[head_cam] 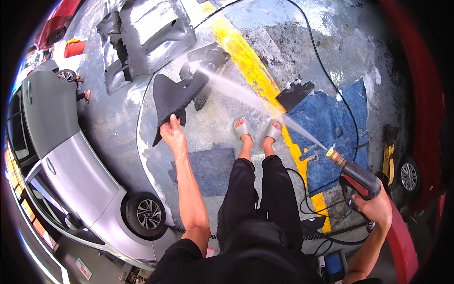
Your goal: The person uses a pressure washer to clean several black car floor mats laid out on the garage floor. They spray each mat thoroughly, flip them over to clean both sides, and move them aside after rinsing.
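Observation:
My left hand [173, 135] grips the near edge of a dark grey car floor mat [175, 94], which hangs bent above the wet floor. In my right hand [376, 207] is a pressure-washer spray gun [360, 179] with a black and red body and a brass-coloured nozzle. A white jet of water [244, 93] runs from the nozzle across to the far part of the mat. Behind that mat, more dark mats [207, 58] lie on the floor, partly hidden by it and the spray. A large moulded floor liner [159, 35] lies wet farther off.
A silver car [81, 177] stands at the left, a red car [427, 152] at the right. A black hose [315, 49] loops over the floor. Blue cloth [330, 124] and a small black mat [295, 95] lie right of my feet. Another person's feet [86, 96] show beside the silver car.

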Tool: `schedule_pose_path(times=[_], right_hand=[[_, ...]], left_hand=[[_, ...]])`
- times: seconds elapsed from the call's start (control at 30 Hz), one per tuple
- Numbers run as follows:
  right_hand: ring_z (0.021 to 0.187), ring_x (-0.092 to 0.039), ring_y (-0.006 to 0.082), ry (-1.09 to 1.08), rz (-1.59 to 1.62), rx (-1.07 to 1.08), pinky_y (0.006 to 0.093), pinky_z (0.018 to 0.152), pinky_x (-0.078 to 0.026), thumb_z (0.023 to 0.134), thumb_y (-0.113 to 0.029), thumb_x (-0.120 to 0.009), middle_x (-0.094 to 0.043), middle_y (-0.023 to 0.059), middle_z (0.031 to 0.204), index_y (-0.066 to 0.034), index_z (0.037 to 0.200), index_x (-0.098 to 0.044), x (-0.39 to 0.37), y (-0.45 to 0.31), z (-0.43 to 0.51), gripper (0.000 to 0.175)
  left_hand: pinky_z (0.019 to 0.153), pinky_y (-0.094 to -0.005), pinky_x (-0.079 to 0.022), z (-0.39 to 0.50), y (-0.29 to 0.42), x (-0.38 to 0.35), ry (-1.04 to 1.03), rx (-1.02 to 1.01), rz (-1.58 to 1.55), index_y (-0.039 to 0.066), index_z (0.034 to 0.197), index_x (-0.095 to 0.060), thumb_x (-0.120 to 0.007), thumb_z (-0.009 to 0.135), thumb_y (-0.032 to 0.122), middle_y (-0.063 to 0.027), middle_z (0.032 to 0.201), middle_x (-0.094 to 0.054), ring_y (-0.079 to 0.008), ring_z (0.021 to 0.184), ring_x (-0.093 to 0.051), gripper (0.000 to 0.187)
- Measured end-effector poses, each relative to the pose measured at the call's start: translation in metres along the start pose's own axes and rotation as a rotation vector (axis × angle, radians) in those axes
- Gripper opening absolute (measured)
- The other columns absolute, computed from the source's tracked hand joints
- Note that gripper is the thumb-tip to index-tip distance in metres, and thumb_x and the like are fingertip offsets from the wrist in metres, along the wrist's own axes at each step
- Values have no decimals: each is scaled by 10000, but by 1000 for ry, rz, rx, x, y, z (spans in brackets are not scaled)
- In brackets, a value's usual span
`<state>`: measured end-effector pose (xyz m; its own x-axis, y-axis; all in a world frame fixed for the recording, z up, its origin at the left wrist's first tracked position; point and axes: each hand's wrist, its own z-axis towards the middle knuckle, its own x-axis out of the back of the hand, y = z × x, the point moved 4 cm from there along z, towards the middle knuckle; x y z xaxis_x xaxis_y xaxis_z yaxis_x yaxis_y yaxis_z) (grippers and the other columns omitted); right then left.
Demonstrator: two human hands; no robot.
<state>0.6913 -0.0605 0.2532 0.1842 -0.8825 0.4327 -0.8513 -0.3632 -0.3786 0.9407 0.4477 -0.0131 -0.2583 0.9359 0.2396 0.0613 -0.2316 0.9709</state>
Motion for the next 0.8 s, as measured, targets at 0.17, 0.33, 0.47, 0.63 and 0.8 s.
schedule_pose_path(times=[0.17, 0.33, 0.47, 0.63, 0.8], right_hand=[[561, -576, 94, -44, 138, -132, 299, 537, -480, 800, 70, -716, -645, 30, 772, 12, 1238, -660, 8, 24, 11, 446], [581, -594, 107, -85, 154, -148, 305, 555, -505, 804, 66, -722, -678, 57, 830, 5, 1292, -641, 20, 45, 24, 499], [732, -650, 154, -185, 54, -1, 326, 729, -546, 774, 40, -743, -731, 92, 890, 3, 1239, -689, 24, 49, 26, 470], [805, -642, 168, -213, 63, 13, 331, 820, -542, 755, 17, -755, -761, 125, 937, -7, 1202, -720, 20, 53, 29, 448], [804, -636, 154, -255, 11, 22, 325, 812, -543, 754, 15, -758, -759, 128, 936, -8, 1199, -719, 28, 45, 27, 447]], left_hand=[[932, -300, -495, 32, 61, -4, -74, -225, 108, -71, 1155, -685, -688, 1045, 140, -95, 1121, -735, -152, 1003, -648, 238], [1052, -327, -467, 46, 123, 4, -85, -261, 96, -72, 1243, -669, -661, 1049, 74, -110, 1250, -715, -170, 1137, -642, 243], [995, -305, -513, 57, 157, 23, -51, -329, -78, -26, 1212, -675, -651, 1051, 67, -105, 1198, -731, -161, 1088, -669, 187], [1125, -400, -465, 59, 194, 58, -151, -350, -264, 5, 1273, -641, -584, 1077, 55, -130, 1285, -700, -213, 1197, -650, 210], [1193, -463, -416, 45, 197, 82, -244, -296, -445, 37, 1319, -628, -579, 1077, 84, -142, 1387, -649, -265, 1290, -602, 251]])
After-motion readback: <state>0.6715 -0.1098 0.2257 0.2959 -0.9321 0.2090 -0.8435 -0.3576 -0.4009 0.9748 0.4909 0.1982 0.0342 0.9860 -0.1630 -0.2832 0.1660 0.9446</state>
